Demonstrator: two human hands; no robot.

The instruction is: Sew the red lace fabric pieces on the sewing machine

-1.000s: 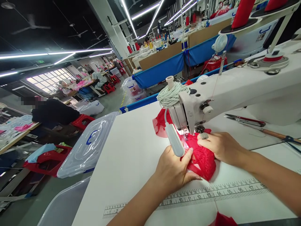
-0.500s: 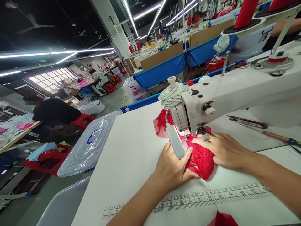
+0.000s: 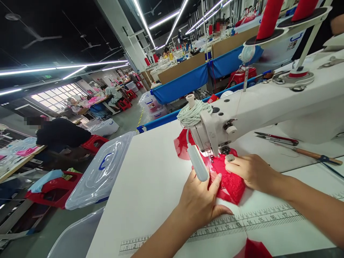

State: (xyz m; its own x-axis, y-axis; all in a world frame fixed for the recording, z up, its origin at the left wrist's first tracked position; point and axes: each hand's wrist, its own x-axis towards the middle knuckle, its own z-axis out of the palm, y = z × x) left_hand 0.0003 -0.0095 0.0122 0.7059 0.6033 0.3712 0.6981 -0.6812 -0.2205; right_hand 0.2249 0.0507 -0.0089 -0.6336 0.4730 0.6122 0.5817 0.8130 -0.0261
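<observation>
A white sewing machine fills the right of the frame. Red lace fabric lies beneath its needle, right of centre. Lower centre, the left hand is spread, index finger on the fabric, thumb well apart. The right hand, further right, touches the fabric with bent fingers; I cannot tell whether they pinch it. A small lamp partly covers the left fingers.

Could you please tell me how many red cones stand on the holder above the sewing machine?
2: one red cone on the left plate, another red cone on the right plate. Others may be hidden beyond the top edge.
</observation>
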